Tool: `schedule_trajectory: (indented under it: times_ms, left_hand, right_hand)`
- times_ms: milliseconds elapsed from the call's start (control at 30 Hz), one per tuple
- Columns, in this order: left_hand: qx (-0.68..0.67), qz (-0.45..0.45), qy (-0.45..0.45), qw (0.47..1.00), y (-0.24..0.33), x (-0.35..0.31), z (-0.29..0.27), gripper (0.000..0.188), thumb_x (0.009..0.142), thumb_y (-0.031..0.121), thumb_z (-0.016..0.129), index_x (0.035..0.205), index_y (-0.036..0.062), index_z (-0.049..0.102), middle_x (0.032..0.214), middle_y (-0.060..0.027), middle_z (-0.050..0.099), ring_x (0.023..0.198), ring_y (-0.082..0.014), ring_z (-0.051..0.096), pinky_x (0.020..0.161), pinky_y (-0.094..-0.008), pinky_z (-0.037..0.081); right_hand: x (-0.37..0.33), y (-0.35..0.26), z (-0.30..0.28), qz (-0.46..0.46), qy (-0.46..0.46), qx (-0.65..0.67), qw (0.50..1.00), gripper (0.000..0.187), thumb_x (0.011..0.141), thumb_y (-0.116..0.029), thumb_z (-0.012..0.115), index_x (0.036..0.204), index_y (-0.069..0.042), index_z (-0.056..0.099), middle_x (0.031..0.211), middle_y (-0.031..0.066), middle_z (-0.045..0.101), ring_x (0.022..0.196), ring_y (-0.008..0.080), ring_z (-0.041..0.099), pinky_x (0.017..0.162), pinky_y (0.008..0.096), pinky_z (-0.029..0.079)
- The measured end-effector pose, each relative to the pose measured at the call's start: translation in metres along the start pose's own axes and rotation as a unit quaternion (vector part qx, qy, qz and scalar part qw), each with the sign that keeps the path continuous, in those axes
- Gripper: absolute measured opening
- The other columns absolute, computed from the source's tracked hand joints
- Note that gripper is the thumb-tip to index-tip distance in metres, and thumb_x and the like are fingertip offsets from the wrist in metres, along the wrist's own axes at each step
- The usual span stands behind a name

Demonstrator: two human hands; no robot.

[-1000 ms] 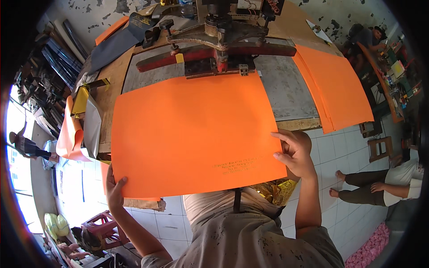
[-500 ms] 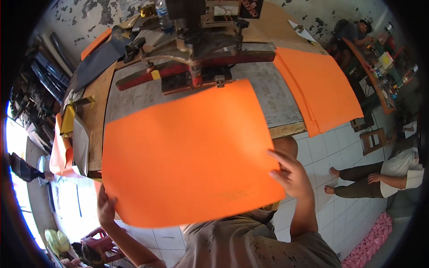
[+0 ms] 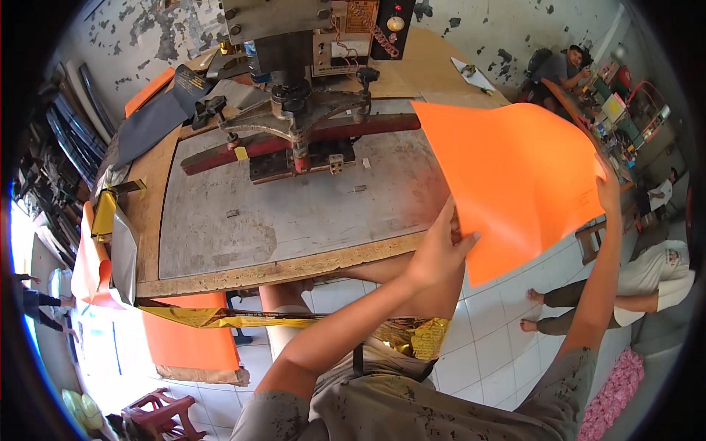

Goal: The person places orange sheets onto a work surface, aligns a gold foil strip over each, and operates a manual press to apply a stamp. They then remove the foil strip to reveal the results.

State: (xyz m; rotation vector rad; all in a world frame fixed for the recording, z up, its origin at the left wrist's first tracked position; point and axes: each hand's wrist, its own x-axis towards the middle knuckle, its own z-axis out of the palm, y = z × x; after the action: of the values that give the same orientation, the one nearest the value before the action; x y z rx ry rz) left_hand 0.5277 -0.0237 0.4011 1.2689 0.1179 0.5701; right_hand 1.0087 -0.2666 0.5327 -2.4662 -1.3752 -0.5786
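Note:
A large orange sheet [image 3: 522, 176] is tilted and bowed over the table's right end. My left hand [image 3: 440, 246] is closed on its left edge near the lower corner, thumb on top. My right hand [image 3: 609, 187] is closed on its right edge, fingers partly hidden. Left of the sheet, a press with a dark metal head [image 3: 294, 125] and a red crossbar [image 3: 360, 128] stands over a grey metal plate [image 3: 213, 224] bearing a few small metal pieces. Whatever lies under the sheet is hidden.
Gold foil [image 3: 243, 320] stretches below the table's front edge, above an orange stack [image 3: 191, 342]. Black sheets [image 3: 151, 128] lie at the far left. A red stool [image 3: 163, 415] stands at lower left. One person sits at the back right; another person's legs [image 3: 570, 301] show at right.
The orange sheet has moved from over the grey plate to the right, uncovering the plate and hiding the orange sheets there. Both hands have travelled right with it.

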Motion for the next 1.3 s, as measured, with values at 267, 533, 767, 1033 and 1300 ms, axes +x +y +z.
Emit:
schedule_trajectory:
  times_ms: [267, 533, 767, 1033, 1300]
  left_hand:
    - [0.196, -0.161, -0.192, 0.948, 0.035, -0.171, -0.092, 0.039, 0.106, 0.034, 0.058, 0.132, 0.0051, 0.064, 0.110, -0.0114, 0.072, 0.107, -0.0242, 0.068, 0.094, -0.0385, 0.053]
    - [0.397, -0.483, 0.283, 0.727, -0.026, -0.483, -0.271, 0.023, 0.095, 0.015, 0.066, 0.114, 0.0018, 0.069, 0.097, -0.0114, 0.074, 0.088, -0.0221, 0.072, 0.074, -0.0340, 0.059]
    - [0.602, -0.289, 0.484, 0.566, -0.092, -0.542, -0.351, 0.053, 0.092, 0.022, 0.069, 0.139, 0.0036, 0.053, 0.139, -0.0239, 0.048, 0.131, -0.0440, 0.047, 0.107, -0.0547, 0.042]
    - [0.596, -0.397, 0.468, 0.518, -0.117, -0.556, -0.380, 0.087, 0.083, 0.035, 0.081, 0.153, 0.0067, 0.038, 0.144, -0.0288, 0.043, 0.135, -0.0468, 0.041, 0.110, -0.0555, 0.039]
    - [0.603, -0.423, 0.465, 0.492, -0.136, -0.545, -0.393, 0.076, 0.085, 0.035, 0.079, 0.147, 0.0075, 0.044, 0.152, -0.0258, 0.038, 0.142, -0.0423, 0.037, 0.114, -0.0535, 0.038]
  right_hand:
    - [-0.032, -0.105, 0.175, 0.097, -0.156, -0.028, 0.983, 0.066, 0.102, -0.051, 0.057, 0.155, -0.015, 0.046, 0.165, 0.0195, 0.034, 0.152, 0.0377, 0.030, 0.123, 0.0538, 0.023]
    - [-0.045, -0.130, 0.170, 0.131, -0.103, 0.082, 0.983, 0.068, 0.103, -0.052, 0.054, 0.158, -0.014, 0.042, 0.166, 0.0180, 0.032, 0.156, 0.0348, 0.024, 0.125, 0.0483, 0.020]
    - [-0.022, -0.100, 0.170, 0.193, -0.055, 0.048, 0.979, 0.041, 0.101, -0.032, 0.059, 0.136, -0.012, 0.064, 0.138, 0.0188, 0.058, 0.131, 0.0354, 0.054, 0.109, 0.0441, 0.044]
    - [0.025, -0.071, 0.183, 0.270, -0.174, 0.025, 0.947, 0.057, 0.093, -0.023, 0.058, 0.150, -0.018, 0.055, 0.137, 0.0216, 0.064, 0.122, 0.0396, 0.063, 0.103, 0.0457, 0.050]
    - [-0.005, -0.094, 0.180, 0.159, -0.086, -0.063, 0.981, 0.037, 0.099, -0.019, 0.058, 0.132, -0.005, 0.063, 0.113, 0.0214, 0.069, 0.107, 0.0409, 0.066, 0.092, 0.0514, 0.051]
